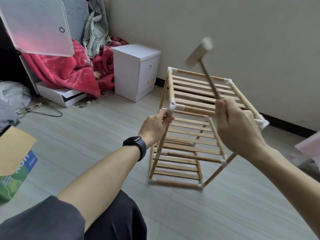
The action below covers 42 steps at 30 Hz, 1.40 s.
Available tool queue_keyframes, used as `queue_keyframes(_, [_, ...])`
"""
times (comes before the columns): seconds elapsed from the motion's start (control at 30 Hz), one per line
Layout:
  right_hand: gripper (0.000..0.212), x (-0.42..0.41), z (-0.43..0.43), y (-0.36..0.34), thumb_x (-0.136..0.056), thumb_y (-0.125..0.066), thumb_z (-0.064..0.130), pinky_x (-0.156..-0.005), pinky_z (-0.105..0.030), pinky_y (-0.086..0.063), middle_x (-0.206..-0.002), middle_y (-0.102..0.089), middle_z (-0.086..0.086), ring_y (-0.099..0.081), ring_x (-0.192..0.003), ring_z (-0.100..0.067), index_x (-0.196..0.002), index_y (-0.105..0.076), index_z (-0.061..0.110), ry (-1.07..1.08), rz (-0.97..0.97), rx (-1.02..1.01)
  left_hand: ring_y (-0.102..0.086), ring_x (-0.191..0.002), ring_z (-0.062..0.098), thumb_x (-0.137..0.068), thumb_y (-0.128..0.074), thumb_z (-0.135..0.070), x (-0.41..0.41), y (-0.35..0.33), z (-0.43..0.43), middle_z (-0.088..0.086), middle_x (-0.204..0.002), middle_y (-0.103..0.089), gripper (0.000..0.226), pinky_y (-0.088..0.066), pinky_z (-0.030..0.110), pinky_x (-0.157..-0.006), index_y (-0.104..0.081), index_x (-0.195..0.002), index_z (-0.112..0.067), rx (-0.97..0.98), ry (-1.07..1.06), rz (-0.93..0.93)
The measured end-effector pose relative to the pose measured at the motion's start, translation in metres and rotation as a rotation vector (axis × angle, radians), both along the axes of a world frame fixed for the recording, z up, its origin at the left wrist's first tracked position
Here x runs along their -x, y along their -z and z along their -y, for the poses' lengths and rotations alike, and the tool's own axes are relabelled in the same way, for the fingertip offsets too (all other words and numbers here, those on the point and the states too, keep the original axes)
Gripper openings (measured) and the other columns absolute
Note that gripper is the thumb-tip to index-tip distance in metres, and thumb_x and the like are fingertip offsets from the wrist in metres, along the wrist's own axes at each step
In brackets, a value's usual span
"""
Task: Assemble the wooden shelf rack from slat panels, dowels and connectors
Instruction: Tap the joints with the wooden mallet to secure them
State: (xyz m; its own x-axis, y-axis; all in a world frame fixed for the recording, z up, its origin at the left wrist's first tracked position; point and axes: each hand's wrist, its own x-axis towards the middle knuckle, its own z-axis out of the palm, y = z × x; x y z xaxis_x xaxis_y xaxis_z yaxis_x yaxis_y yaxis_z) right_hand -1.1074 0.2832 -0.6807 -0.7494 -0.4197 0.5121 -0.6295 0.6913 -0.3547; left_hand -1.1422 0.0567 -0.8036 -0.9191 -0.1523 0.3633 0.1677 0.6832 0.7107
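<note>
Far left, near: brown cardboard box (15, 149) on the pale tiled floor (86, 135). Farther back, a translucent white plastic panel (38, 26) above a crumpled red blanket (69, 70). Right of those, against the far wall: white 2-drawer bedside cabinet (135, 71).

In the middle, near: left hand (154, 127), black smartwatch (135, 146) on the wrist, fingers and thumb clenched on the frame at a white plastic corner connector (173, 108). Belongs to the light wooden shelf rack (190, 135), 3 slat panels stacked between round dowels. Stands on the floor right of the cabinet, near the wall.

Right again, in front of the rack's top panel: right hand (239, 129), fist closed tight round the thin handle of a pale wooden-headed mallet (199, 52). Mallet head raised above the top panel's far side, blurred.

At the far right edge: pale pink object (310, 144), too cropped to identify.
</note>
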Motion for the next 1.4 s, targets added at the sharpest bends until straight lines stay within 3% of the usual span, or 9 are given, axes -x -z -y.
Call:
queue_keyframes(0.07, [0.032,0.002,0.0,0.002,-0.107,-0.035,0.043,-0.043,-0.021,-0.041,-0.062,-0.059,0.004,-0.051,-0.045,-0.01,-0.088,-0.055,0.026,0.059,0.216,-0.283,-0.068,-0.079,0.017,-0.105,-0.045,-0.044,-0.001,0.001,-0.001,0.0,-0.092,-0.073,0.03,-0.055,0.03,-0.065,-0.06,-0.119,-0.022,0.002,-0.006,-0.006])
queue_keyframes(0.23, [0.029,-0.004,0.005,0.003,-0.11,-0.034,0.031,-0.037,-0.015,-0.036,-0.054,-0.047,0.01,-0.051,-0.045,-0.003,-0.09,-0.048,0.016,-0.018,-0.133,0.278,-0.068,-0.08,0.019,-0.104,-0.045,-0.048,0.001,0.001,0.001,0.002,-0.092,-0.073,0.032,-0.056,0.035,-0.066,-0.059,-0.12,-0.025,0.011,-0.011,0.011])
queue_keyframes(0.37, [0.038,-0.009,0.006,0.024,-0.107,-0.028,0.046,-0.047,-0.03,-0.039,-0.062,-0.059,0.002,-0.055,-0.05,-0.013,-0.084,-0.049,0.026,0.098,0.257,-0.309,-0.069,-0.083,0.019,-0.104,-0.045,-0.046,-0.002,0.0,-0.001,0.001,-0.094,-0.073,0.03,-0.059,0.041,-0.073,-0.06,-0.12,-0.025,-0.005,-0.004,0.015])
queue_keyframes(0.63, [0.032,0.009,0.011,0.026,-0.109,-0.032,0.042,-0.054,-0.027,-0.037,-0.072,-0.061,0.002,-0.057,-0.062,-0.015,-0.088,-0.051,0.027,0.203,0.162,0.228,-0.067,-0.074,0.018,-0.102,-0.043,-0.053,-0.01,-0.006,-0.014,0.0,-0.087,-0.071,0.037,-0.059,0.043,-0.069,-0.061,-0.12,-0.026,0.061,-0.015,0.007])
queue_keyframes(0.87, [0.036,0.029,0.03,0.031,-0.108,-0.027,0.043,-0.076,-0.039,-0.029,-0.083,-0.053,0.007,-0.047,-0.085,-0.02,-0.088,-0.049,0.024,0.472,0.016,0.13,-0.068,-0.084,0.014,-0.097,-0.03,-0.062,-0.012,-0.019,-0.044,-0.009,-0.093,-0.073,0.04,-0.057,0.037,-0.065,-0.058,-0.122,-0.046,0.493,0.377,-0.069])
queue_keyframes(0.97, [0.033,0.026,0.031,0.035,-0.108,-0.025,0.046,-0.07,-0.039,-0.036,-0.075,-0.048,0.01,-0.047,-0.067,-0.012,-0.086,-0.043,0.029,0.449,-0.007,0.131,-0.068,-0.082,0.006,-0.096,-0.045,-0.056,0.003,-0.022,-0.028,-0.014,-0.092,-0.074,0.029,-0.055,0.031,-0.065,-0.067,-0.11,-0.042,0.3,0.157,-0.049])
queue_keyframes(1.13, [0.031,0.025,0.003,0.05,-0.109,-0.035,0.035,-0.049,-0.025,-0.033,-0.074,-0.047,0.005,-0.045,-0.055,-0.01,-0.094,-0.052,0.014,0.35,-0.142,0.105,-0.057,-0.113,0.02,-0.095,-0.061,-0.038,0.037,-0.023,0.016,0.004,-0.13,-0.056,0.041,-0.044,0.033,-0.086,-0.05,-0.131,-0.022,-0.2,-0.242,0.067])
queue_keyframes(1.3, [0.031,0.031,-0.053,0.056,-0.107,-0.04,0.033,-0.042,-0.028,-0.038,-0.07,-0.048,0.005,-0.044,-0.048,-0.013,-0.091,-0.054,0.009,0.217,-0.237,0.092,-0.044,-0.133,0.026,-0.089,-0.069,-0.039,0.067,-0.038,0.026,0.005,-0.148,-0.044,0.073,-0.038,0.037,-0.099,-0.034,-0.15,-0.02,-0.266,-0.188,0.14])
queue_keyframes(1.4, [0.028,0.04,-0.101,0.057,-0.106,-0.045,0.026,-0.047,-0.029,-0.041,-0.07,-0.048,0.007,-0.044,-0.052,-0.01,-0.092,-0.058,0.005,0.2,-0.238,0.124,-0.048,-0.126,0.02,-0.09,-0.071,-0.029,0.078,-0.041,0.011,-0.003,-0.141,-0.049,0.062,-0.039,0.033,-0.094,-0.042,-0.144,-0.023,-0.312,0.018,0.188])
